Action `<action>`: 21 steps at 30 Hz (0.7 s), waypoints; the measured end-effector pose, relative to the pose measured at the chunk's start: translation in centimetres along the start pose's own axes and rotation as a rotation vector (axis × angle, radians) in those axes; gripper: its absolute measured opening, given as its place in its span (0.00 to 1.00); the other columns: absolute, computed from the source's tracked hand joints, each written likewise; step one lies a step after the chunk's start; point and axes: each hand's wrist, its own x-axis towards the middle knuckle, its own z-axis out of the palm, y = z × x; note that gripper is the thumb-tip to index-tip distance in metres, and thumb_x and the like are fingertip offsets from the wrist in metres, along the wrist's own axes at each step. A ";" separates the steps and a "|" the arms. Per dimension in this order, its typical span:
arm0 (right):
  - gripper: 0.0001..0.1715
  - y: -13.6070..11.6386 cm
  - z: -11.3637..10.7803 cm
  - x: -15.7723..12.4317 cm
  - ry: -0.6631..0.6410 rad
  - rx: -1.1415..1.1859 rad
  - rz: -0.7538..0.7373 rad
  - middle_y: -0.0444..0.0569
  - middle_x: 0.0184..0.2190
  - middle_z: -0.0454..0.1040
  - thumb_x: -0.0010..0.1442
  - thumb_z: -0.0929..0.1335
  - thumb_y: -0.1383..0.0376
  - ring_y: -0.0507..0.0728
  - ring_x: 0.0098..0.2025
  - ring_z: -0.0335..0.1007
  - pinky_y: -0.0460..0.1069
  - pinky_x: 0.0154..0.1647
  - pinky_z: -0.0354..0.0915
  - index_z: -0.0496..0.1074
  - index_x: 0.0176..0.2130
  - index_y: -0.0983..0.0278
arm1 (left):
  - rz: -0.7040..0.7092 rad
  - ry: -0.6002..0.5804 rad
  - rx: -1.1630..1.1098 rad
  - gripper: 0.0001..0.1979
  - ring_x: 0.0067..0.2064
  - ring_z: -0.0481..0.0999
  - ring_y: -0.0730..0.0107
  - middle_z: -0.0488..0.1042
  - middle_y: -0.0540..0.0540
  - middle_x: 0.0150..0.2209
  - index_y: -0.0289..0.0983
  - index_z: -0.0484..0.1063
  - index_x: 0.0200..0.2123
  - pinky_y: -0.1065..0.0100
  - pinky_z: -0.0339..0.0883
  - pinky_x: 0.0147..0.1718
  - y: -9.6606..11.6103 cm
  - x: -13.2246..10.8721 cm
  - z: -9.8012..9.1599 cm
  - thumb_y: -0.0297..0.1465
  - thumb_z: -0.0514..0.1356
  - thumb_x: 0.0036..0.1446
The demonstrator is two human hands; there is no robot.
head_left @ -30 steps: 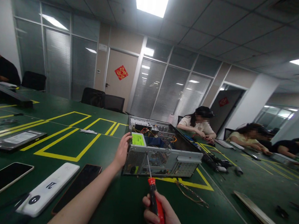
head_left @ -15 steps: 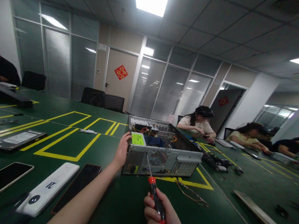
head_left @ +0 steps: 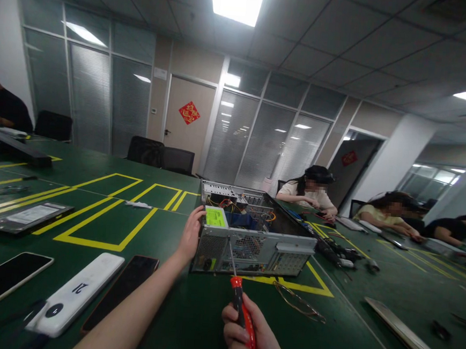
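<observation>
An opened desktop computer case (head_left: 292,243) lies on the green table with its rear panel facing me. Inside its left rear corner sits a power supply (head_left: 215,216) with a bright green label. My left hand (head_left: 191,230) grips that corner, its fingertips at the label's edge and its thumb side hidden. In my right hand (head_left: 250,332) is a red and black screwdriver (head_left: 236,283), wrapped by the fingers. The shaft points up and away, and its tip meets the rear panel just right of the power supply's mesh; the screw head is too small to make out.
Left of my arm lie a dark phone (head_left: 121,289), a white device marked 21 (head_left: 82,286), another phone (head_left: 4,283) and a hard drive (head_left: 26,217). Eyeglasses (head_left: 299,302) rest before the case; black cables (head_left: 340,250) lie right of it. Several people sit around.
The screwdriver's handle has turned about its axis, showing more red now, and my right fingers have shifted slightly around it. My left hand and the case stay put.
</observation>
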 end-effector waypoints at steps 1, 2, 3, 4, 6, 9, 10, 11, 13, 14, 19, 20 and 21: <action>0.29 0.1 0.3 0.0 0.061 -0.008 -0.009 0.40 0.15 0.63 0.67 0.61 0.53 0.42 0.14 0.55 0.35 0.14 0.52 0.69 0.28 0.74 | -0.001 -0.002 0.001 0.22 0.63 0.64 0.61 0.65 0.42 0.61 0.42 0.68 0.51 0.53 0.57 0.63 0.0 0.0 0.0 0.44 0.41 0.68; 0.31 0.3 0.5 0.1 0.126 -0.013 -0.034 0.43 0.17 0.65 0.68 0.58 0.52 0.43 0.16 0.59 0.36 0.17 0.56 0.69 0.28 0.74 | -0.001 -0.003 0.001 0.22 0.63 0.64 0.61 0.65 0.42 0.61 0.41 0.68 0.51 0.53 0.57 0.63 0.0 0.0 0.0 0.44 0.41 0.68; 0.31 0.4 0.8 0.1 0.180 -0.017 -0.070 0.45 0.18 0.67 0.69 0.57 0.51 0.45 0.19 0.63 0.38 0.19 0.60 0.69 0.29 0.73 | -0.002 -0.005 0.003 0.22 0.63 0.64 0.61 0.64 0.42 0.61 0.41 0.68 0.51 0.53 0.57 0.63 -0.1 0.0 0.0 0.43 0.41 0.68; 0.31 0.6 1.1 0.2 0.221 -0.023 -0.096 0.46 0.20 0.69 0.69 0.56 0.50 0.47 0.22 0.66 0.39 0.22 0.63 0.69 0.29 0.72 | -0.003 -0.006 0.005 0.22 0.63 0.64 0.61 0.65 0.41 0.61 0.41 0.68 0.51 0.53 0.57 0.63 -0.1 0.0 0.0 0.43 0.41 0.68; 0.31 0.8 1.4 0.2 0.255 -0.034 -0.100 0.47 0.22 0.70 0.68 0.56 0.50 0.49 0.23 0.68 0.41 0.22 0.63 0.69 0.30 0.70 | -0.004 -0.006 0.012 0.22 0.63 0.64 0.61 0.65 0.41 0.61 0.41 0.68 0.51 0.52 0.57 0.63 -0.1 0.0 0.0 0.44 0.41 0.68; 0.31 0.8 1.3 0.2 0.222 -0.011 -0.042 0.45 0.21 0.68 0.69 0.54 0.50 0.46 0.19 0.62 0.39 0.16 0.54 0.70 0.32 0.70 | 0.002 -0.006 0.015 0.22 0.63 0.63 0.61 0.64 0.41 0.61 0.41 0.68 0.51 0.52 0.56 0.63 -0.1 0.0 -0.1 0.44 0.41 0.68; 0.31 0.8 1.1 0.2 0.200 0.015 -0.036 0.43 0.20 0.66 0.69 0.54 0.50 0.45 0.17 0.58 0.38 0.14 0.50 0.70 0.33 0.70 | 0.006 -0.006 0.012 0.22 0.63 0.63 0.61 0.64 0.41 0.61 0.41 0.68 0.51 0.52 0.56 0.63 -0.1 0.0 -0.1 0.44 0.41 0.68; 0.31 0.7 1.0 0.2 0.180 0.048 -0.040 0.41 0.20 0.64 0.69 0.54 0.50 0.44 0.15 0.55 0.37 0.12 0.47 0.70 0.34 0.71 | 0.008 -0.005 0.008 0.22 0.63 0.64 0.61 0.64 0.42 0.61 0.41 0.68 0.51 0.52 0.56 0.63 -0.1 0.0 0.0 0.44 0.41 0.68; 0.32 0.5 0.7 0.1 0.152 0.124 -0.070 0.39 0.19 0.61 0.69 0.54 0.49 0.43 0.14 0.52 0.36 0.11 0.43 0.70 0.36 0.72 | 0.009 -0.002 0.002 0.22 0.63 0.64 0.61 0.65 0.42 0.61 0.42 0.68 0.51 0.53 0.57 0.63 -0.1 0.0 0.0 0.44 0.41 0.68; 0.32 0.3 0.5 0.1 0.139 0.160 -0.084 0.39 0.19 0.60 0.68 0.55 0.49 0.42 0.14 0.51 0.36 0.10 0.43 0.70 0.36 0.72 | 0.007 -0.002 0.001 0.22 0.63 0.64 0.61 0.65 0.42 0.61 0.42 0.68 0.51 0.53 0.57 0.63 -0.1 0.0 0.0 0.44 0.41 0.68; 0.30 0.2 0.5 0.1 0.120 0.179 -0.013 0.35 0.17 0.55 0.68 0.58 0.50 0.40 0.13 0.49 0.35 0.11 0.49 0.66 0.27 0.71 | 0.006 -0.004 0.008 0.22 0.63 0.64 0.61 0.65 0.42 0.61 0.42 0.68 0.51 0.52 0.58 0.63 -0.1 0.0 0.0 0.43 0.41 0.68; 0.31 0.2 0.6 0.1 0.139 0.141 -0.007 0.36 0.17 0.57 0.68 0.57 0.50 0.41 0.14 0.52 0.35 0.13 0.53 0.66 0.27 0.71 | 0.009 -0.003 0.007 0.22 0.63 0.64 0.61 0.65 0.42 0.61 0.41 0.68 0.51 0.52 0.57 0.63 -0.1 0.0 0.0 0.43 0.41 0.68; 0.31 0.3 0.8 0.1 0.162 0.098 -0.016 0.39 0.18 0.60 0.68 0.57 0.49 0.42 0.16 0.57 0.36 0.15 0.57 0.67 0.28 0.71 | 0.013 -0.002 0.005 0.21 0.63 0.64 0.61 0.65 0.42 0.61 0.41 0.68 0.51 0.52 0.57 0.63 0.0 0.0 0.0 0.43 0.41 0.68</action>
